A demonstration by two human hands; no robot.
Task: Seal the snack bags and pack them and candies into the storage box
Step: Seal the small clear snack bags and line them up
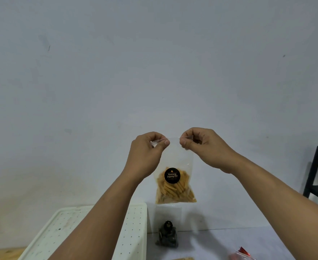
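A clear snack bag of yellow potato sticks with a round black label hangs in the air in front of the wall. My left hand pinches the bag's top strip at its left corner. My right hand pinches the same strip at its right corner. A white perforated storage box stands at the lower left, partly hidden by my left forearm. A second clear bag with dark snacks leans upright against the wall on the table. Red-wrapped candies lie at the bottom right edge.
A black shelf frame stands at the right against the wall. The grey tabletop runs along the bottom. The tip of another yellow snack bag shows at the bottom edge. A strip of wooden floor shows at the lower left.
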